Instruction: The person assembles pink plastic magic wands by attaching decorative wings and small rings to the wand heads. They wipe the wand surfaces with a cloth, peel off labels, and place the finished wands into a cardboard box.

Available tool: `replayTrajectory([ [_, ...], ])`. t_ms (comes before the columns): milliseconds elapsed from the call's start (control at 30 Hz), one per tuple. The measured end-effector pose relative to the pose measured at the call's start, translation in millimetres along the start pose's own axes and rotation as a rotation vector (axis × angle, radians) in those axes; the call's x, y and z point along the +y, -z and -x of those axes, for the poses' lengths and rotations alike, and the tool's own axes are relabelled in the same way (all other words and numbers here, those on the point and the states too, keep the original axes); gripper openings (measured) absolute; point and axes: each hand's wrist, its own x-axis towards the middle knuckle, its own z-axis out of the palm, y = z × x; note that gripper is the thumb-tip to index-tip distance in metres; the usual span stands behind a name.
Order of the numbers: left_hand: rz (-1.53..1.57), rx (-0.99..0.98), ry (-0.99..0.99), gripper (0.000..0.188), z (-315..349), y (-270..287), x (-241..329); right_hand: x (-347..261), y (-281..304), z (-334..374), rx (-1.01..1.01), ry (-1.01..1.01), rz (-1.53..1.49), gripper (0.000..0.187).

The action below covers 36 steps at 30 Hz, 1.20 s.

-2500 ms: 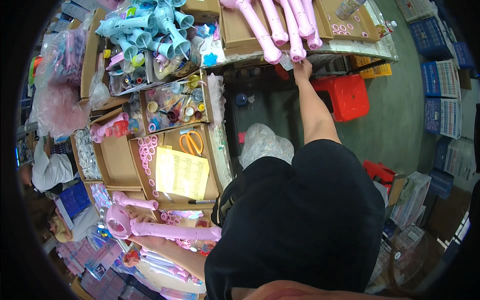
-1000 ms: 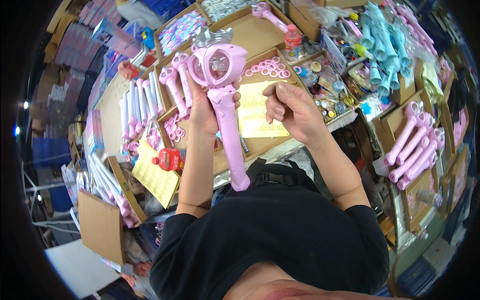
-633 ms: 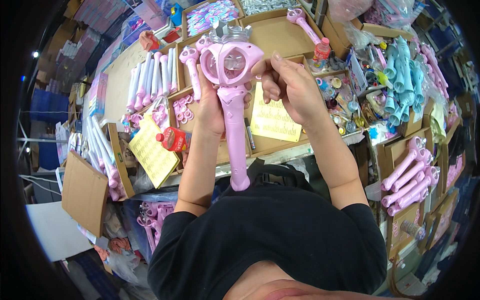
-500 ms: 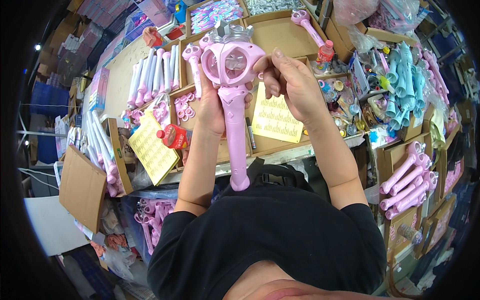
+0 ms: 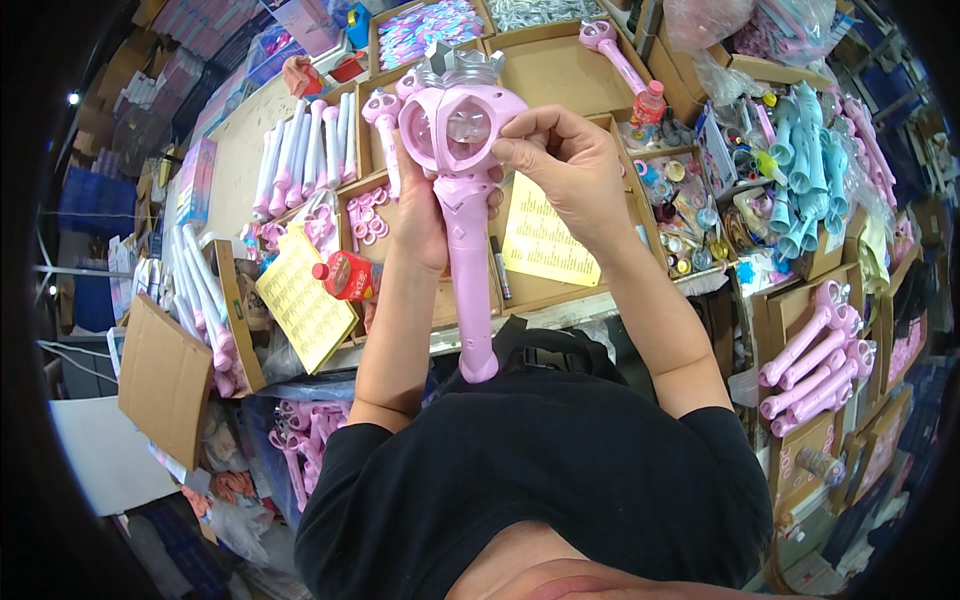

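Observation:
A pink toy wand (image 5: 468,270) stands upright in front of me, its round head framing clear windows and topped by a silver crown. My left hand (image 5: 422,225) wraps around it from behind, just below the head, with fingertips showing past the handle's right side. The thumb and forefinger of my right hand (image 5: 565,165) are pinched at the right edge of the head. Whether a small piece sits between those fingertips is hidden. Just left of the head, a similar smaller-looking wand (image 5: 382,125) lies in a cardboard tray.
A red-capped bottle (image 5: 350,275) lies beside yellow printed sheets (image 5: 305,295); another yellow sheet (image 5: 545,235) is in the tray. White-and-pink sticks (image 5: 290,160) lie at left, pink rings (image 5: 368,215) nearer. Pink wands (image 5: 820,365) and light-blue parts (image 5: 805,170) are stacked at right.
My right hand has turned and moved in to the wand's head, its thumb and forefinger now closed at the edge. The left hand and wand have barely moved.

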Motion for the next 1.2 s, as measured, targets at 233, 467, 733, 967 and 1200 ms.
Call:
replayTrajectory([
  [233,0.068,-0.022,-0.004,0.076,-4,1,-1,1,0,-4,0.087,-0.110,-0.225,0.022],
  [467,0.128,-0.020,0.033,0.075,0,4,3,1,-15,-7,0.170,-0.018,-0.028,0.026],
  [733,0.308,-0.270,0.185,0.076,6,19,9,25,-12,3,0.273,-0.058,-0.001,0.023],
  [967,0.767,-0.570,0.383,0.074,-25,43,-11,74,-30,120,0.092,-0.438,0.089,0.033],
  [1200,0.626,-0.568,0.411,0.071,-49,2,-66,62,-28,204,0.211,-0.675,0.071,0.048],
])
